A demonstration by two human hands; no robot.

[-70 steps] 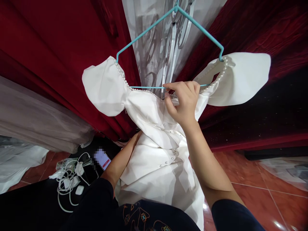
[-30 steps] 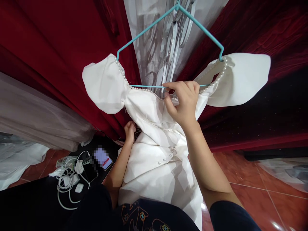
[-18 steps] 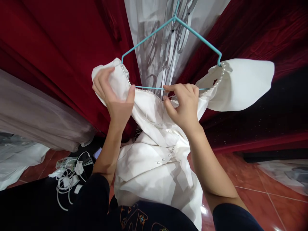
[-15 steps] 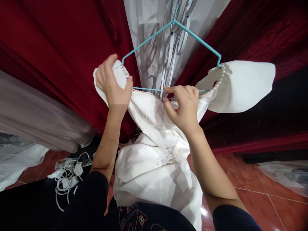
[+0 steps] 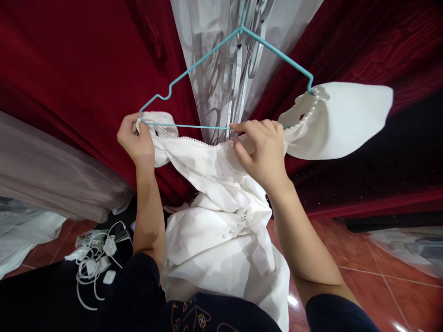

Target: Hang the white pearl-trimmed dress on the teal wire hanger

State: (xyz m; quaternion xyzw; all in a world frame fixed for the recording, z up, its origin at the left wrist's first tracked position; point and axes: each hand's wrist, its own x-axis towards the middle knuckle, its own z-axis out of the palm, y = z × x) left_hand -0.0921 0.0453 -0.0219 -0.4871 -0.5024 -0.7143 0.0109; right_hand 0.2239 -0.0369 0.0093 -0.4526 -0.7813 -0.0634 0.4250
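Note:
A white dress [image 5: 207,221] with a pearl-beaded neckline hangs in front of me on a light blue hanger [image 5: 204,54]. My left hand [image 5: 136,138] is closed on the dress's left sleeve strap at the hanger's lower left corner; the notch on that side stands bare above it. On the right, the other puffed sleeve [image 5: 349,122] hangs with its pearl edge at the hanger's right notch. My right hand [image 5: 261,147] pinches the hanger's bottom bar and the dress's upper edge near the middle of the neckline. The fingers' undersides are hidden.
Dark red curtains [image 5: 86,69] hang on both sides, with sheer white fabric [image 5: 211,60] between them. White cables and a plug [image 5: 92,267] lie on a black surface at lower left. Red floor tiles [image 5: 374,281] show at lower right.
My left hand has moved left and down with the left sleeve strap, from the hanger's left notch to its lower corner. My right hand stays at the bottom bar.

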